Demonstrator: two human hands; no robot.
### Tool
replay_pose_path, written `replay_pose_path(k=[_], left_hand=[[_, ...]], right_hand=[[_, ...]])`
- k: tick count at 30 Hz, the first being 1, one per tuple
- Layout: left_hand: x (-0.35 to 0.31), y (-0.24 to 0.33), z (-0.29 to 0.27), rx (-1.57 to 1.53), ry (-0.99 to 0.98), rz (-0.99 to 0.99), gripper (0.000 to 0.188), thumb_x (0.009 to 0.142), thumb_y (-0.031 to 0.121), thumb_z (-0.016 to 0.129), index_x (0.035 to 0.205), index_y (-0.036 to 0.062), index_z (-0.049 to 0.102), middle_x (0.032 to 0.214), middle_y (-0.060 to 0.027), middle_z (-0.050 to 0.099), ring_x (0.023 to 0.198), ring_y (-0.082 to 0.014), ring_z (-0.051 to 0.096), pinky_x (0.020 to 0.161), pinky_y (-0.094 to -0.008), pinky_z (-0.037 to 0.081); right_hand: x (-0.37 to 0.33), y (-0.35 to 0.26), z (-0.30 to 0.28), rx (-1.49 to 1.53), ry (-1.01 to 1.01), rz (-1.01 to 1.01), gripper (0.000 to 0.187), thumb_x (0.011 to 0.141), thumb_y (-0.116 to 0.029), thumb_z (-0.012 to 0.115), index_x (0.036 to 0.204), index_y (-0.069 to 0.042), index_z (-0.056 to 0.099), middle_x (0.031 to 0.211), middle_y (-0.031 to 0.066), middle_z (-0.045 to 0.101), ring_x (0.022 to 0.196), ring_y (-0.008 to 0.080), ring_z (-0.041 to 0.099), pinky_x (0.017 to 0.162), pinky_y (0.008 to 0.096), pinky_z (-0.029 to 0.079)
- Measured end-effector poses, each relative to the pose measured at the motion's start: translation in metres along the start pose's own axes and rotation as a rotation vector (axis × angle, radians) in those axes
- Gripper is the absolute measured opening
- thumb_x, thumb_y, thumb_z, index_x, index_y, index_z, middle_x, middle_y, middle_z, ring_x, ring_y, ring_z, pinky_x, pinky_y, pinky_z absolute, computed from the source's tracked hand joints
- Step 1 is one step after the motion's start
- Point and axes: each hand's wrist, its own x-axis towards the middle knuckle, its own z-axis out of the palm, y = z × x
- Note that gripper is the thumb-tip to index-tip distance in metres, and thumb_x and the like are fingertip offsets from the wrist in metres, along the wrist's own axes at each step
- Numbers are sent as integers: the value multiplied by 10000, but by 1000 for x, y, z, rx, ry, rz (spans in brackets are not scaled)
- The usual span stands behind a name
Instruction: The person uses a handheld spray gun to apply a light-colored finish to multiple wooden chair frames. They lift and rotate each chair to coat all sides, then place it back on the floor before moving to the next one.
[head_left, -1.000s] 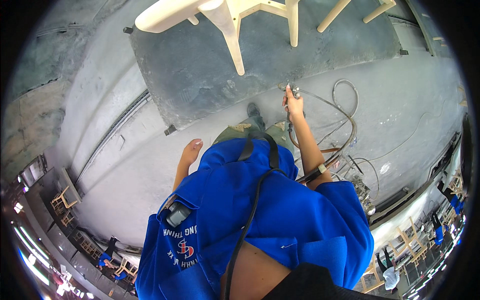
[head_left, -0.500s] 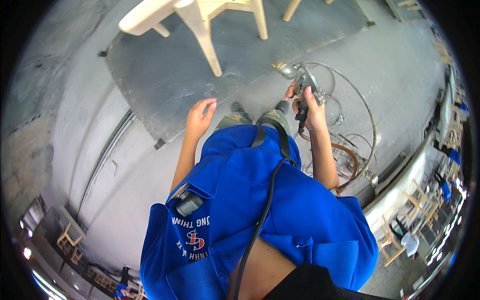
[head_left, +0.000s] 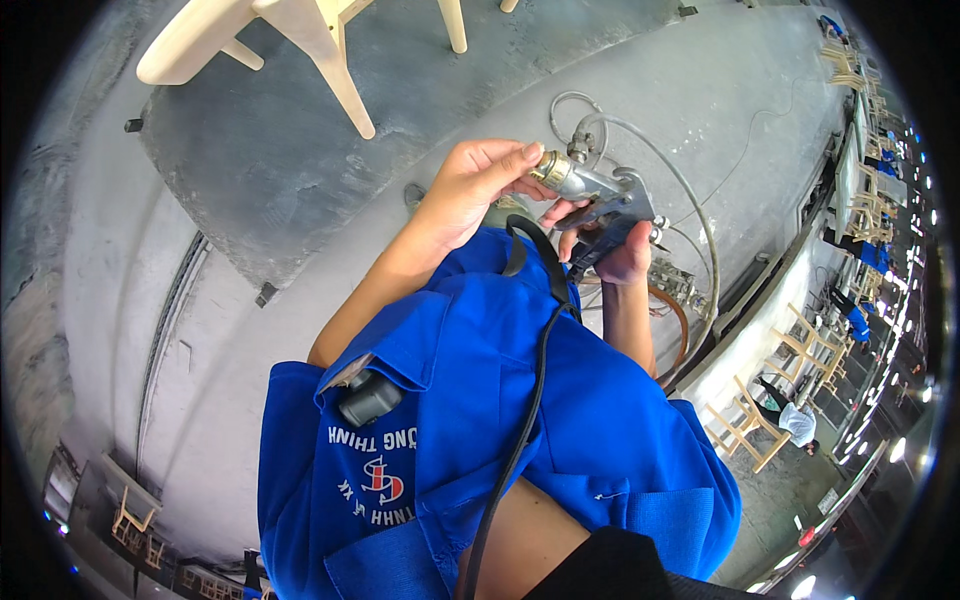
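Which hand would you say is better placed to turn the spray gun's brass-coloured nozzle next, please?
Probably the left hand: it is right at the brass-coloured nozzle, whereas the right hand is occupied holding the spray gun by its handle.

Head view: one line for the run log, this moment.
right grip: holding spray gun | left grip: on its nozzle | hose: curving right of gun | pale wooden furniture: upper left, untouched
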Motion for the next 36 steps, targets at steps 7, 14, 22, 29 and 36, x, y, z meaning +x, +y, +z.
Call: replay_pose_path(k=[7,14,22,29,36], left_hand=[[-1,-12,-17,-13,-46,35,311,1022,246,605,1077,-33,732,971,-99,750,883,-158,672,827,-319,525],[-22,-8,-32,1088,145,-217,177,948,180,676,1017,36,752,797,-69,713,820,-148,695,746,-272,519],[58,-17,9,1303,-133,768,231,843,183,742,1062,109,743,1018,-32,699,999,-250,651,878,-408,503],[77,-23,5,1375,-420,583,223,877,201,696,1076,101,705,1072,-46,656,1014,-249,629,902,-400,498],[97,-34,3,1351,-503,775,220,826,148,734,1002,31,674,1078,-82,624,1050,-268,621,892,-400,514]], right_hand=[[12,-8,5,-41,32,74,935,860,-801,521,1277,34,562,1053,223,651,891,332,678,624,340,566],[35,-3,-10,-612,331,302,363,987,-356,653,1117,-18,649,805,11,646,765,97,620,602,248,499],[44,18,-25,-755,411,165,237,903,-110,660,1102,18,664,982,83,707,926,139,651,796,308,534],[39,10,-43,-636,364,408,302,859,-81,644,1139,31,657,1071,122,709,1028,184,657,885,338,531],[38,10,-53,-767,403,370,264,855,-125,687,1057,45,669,1016,135,720,1000,201,671,837,350,529]])
